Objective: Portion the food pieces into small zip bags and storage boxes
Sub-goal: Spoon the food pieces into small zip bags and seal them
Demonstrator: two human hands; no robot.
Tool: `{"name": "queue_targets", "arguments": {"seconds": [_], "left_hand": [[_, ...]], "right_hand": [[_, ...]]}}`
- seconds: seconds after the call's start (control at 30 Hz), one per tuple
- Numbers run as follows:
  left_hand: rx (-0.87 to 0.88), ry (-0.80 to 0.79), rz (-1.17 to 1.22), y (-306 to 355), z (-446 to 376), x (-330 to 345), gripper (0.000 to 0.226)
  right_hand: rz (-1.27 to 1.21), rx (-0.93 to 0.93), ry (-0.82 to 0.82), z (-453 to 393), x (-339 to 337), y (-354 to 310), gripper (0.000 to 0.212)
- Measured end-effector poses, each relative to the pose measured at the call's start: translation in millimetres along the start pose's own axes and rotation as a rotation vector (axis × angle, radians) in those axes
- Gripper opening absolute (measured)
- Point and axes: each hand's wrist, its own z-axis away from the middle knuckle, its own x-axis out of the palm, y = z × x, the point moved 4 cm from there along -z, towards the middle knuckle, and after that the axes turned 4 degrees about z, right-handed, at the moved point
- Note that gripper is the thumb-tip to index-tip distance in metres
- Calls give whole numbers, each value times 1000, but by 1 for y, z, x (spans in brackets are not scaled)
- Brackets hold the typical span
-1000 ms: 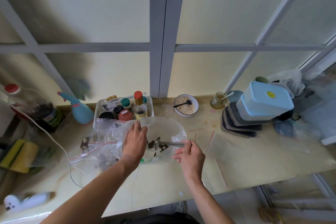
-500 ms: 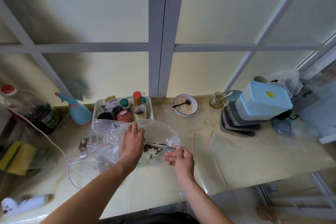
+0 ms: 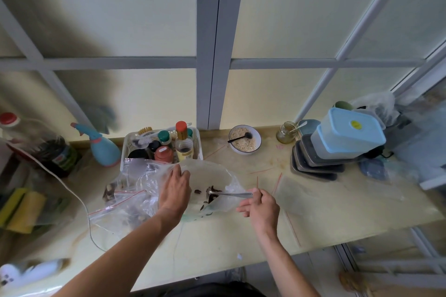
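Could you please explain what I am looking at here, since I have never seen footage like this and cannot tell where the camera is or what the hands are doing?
There is no machine here: a person wears one wide-angle camera on the head, looking forward and down, so the two bare arms reach in from below. The left hand holds open a clear plastic bag that lies on the pale countertop. The right hand grips a metal spoon, its tip among dark food pieces in the bag. Small zip bags with red seal lines lie to the left. Behind stand a white basket of bottles, a bowl of oats with a black spoon, a small jar, a blue spray bottle, and blue-lidded storage boxes stacked on dark trays.
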Motion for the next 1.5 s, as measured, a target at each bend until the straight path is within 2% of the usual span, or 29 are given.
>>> {"name": "queue_targets", "arguments": {"seconds": [0.17, 0.27, 0.47, 0.63, 0.87, 1.07, 1.2, 1.37, 1.43, 1.5], "left_hand": [[10, -26, 7, 6, 3, 4, 24], [7, -25, -27, 6, 4, 6, 28], [-5, -7, -50, 1, 4, 4, 29], [-33, -10, -39, -4, 9, 2, 29], [-34, -31, -4, -2, 11, 1, 22], [-17, -36, 27, 6, 18, 1, 23], [-28, -27, 77, 8, 20, -1, 21], [-42, -52, 208, 5, 21, 8, 12], [-23, -39, 242, 8, 22, 10, 21], [-10, -26, 284, 13, 23, 9, 19]], "right_hand": [[109, -163, -26, 20, 14, -17, 30], [92, -200, -72, 31, 32, -19, 29], [-41, -101, -119, 28, 50, -4, 30], [-58, -10, -78, 14, 40, 10, 32], [38, -55, 44, 15, 7, 1, 31], [58, -82, -89, 29, 25, 3, 30], [93, -86, -44, 27, 14, 4, 31], [245, -166, 26, 19, 1, -2, 32], [296, -227, 27, 23, 7, -8, 32], [325, -303, 23, 30, 16, -15, 31]]}}
